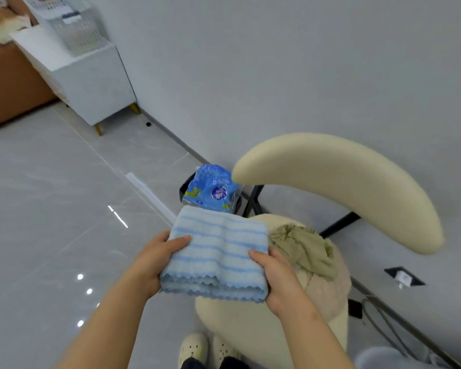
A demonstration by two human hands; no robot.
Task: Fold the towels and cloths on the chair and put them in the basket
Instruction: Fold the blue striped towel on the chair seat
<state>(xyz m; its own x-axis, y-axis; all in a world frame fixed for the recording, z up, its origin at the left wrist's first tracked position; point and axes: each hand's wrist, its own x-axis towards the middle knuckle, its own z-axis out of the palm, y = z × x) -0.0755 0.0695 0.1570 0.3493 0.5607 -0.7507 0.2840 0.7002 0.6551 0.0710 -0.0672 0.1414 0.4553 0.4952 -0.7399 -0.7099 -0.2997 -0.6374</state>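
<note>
Currently held: a folded fluffy towel, pale blue with white stripes and scalloped edges [218,251], level over the front of the seat.
Left hand: [155,258] grips the towel's left side, thumb on top, fingers curled beneath.
Right hand: [280,278] grips the right side likewise.
Writing: blue printed plastic pack [213,190] behind the towel bears a round purple badge; lettering too blurred to read.
Chair: cream padded chair with curved backrest [343,187]; a crumpled olive-green cloth [304,251] lies on its seat, just beside the towel's right edge.
Basket: white slatted plastic basket [72,27], well apart at upper left, on a white cabinet [91,83] against the wall.
Open room: glossy grey tiled floor [51,195] spreads wide on my left between chair and cabinet.
</note>
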